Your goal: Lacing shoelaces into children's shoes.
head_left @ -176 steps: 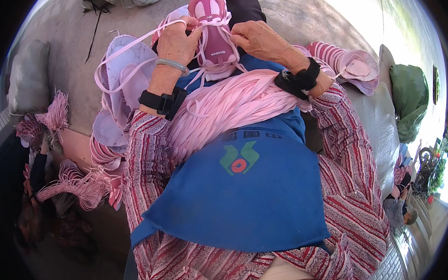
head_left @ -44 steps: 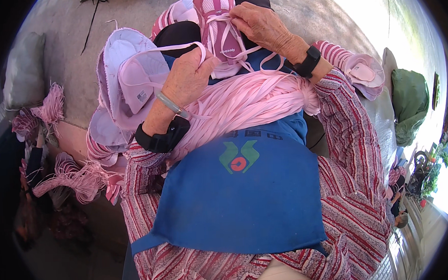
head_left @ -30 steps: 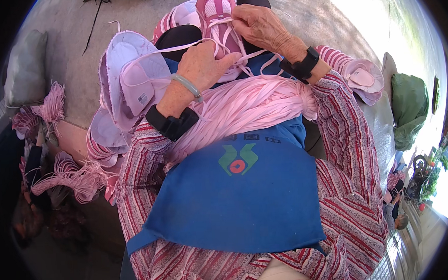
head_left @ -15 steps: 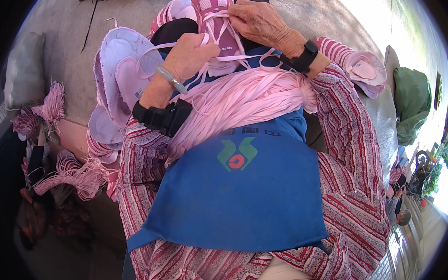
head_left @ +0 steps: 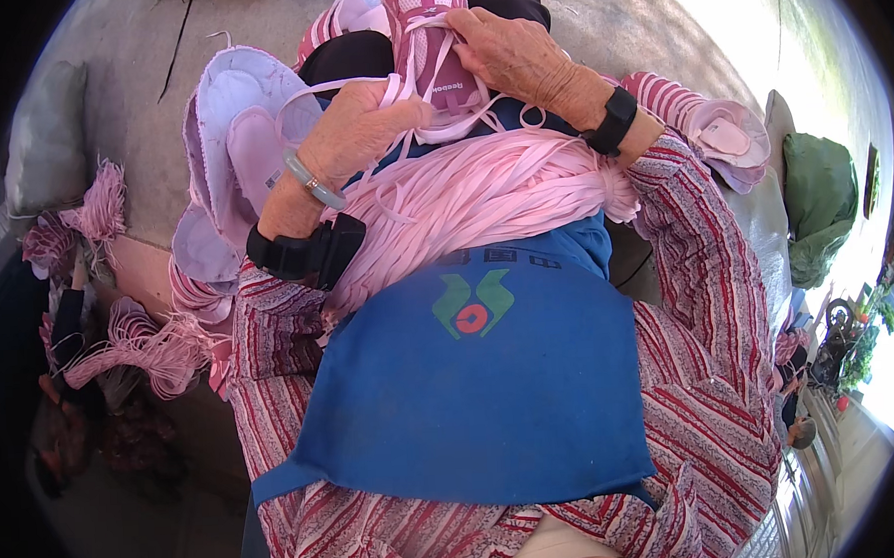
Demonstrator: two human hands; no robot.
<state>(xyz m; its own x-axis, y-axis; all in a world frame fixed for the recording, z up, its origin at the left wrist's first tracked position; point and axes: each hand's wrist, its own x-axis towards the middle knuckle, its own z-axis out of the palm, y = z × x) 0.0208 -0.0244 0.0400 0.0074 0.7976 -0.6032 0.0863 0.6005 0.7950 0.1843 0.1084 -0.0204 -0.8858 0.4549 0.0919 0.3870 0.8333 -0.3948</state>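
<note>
A pink shoe (head_left: 426,26) stands toe-up at the top centre, over my lap. My right hand (head_left: 512,52) grips its right side, fingers on the lace area. My left hand (head_left: 361,133) is closed on a pink lace (head_left: 399,87) that runs to the shoe's front. A thick bundle of pink laces (head_left: 483,193) lies across my lap on a blue apron (head_left: 481,377). Both wrists carry black bands.
A stack of pale lilac shoe uppers (head_left: 231,129) lies left of my left hand. More pink lace bundles (head_left: 141,342) lie at the far left on the floor. A pink insole (head_left: 725,137) and a green bag (head_left: 818,203) sit to the right.
My left hand has pulled a lace out to the left and come back toward the shoe, staying closed on the lace. My right hand has stayed on the shoe.
</note>
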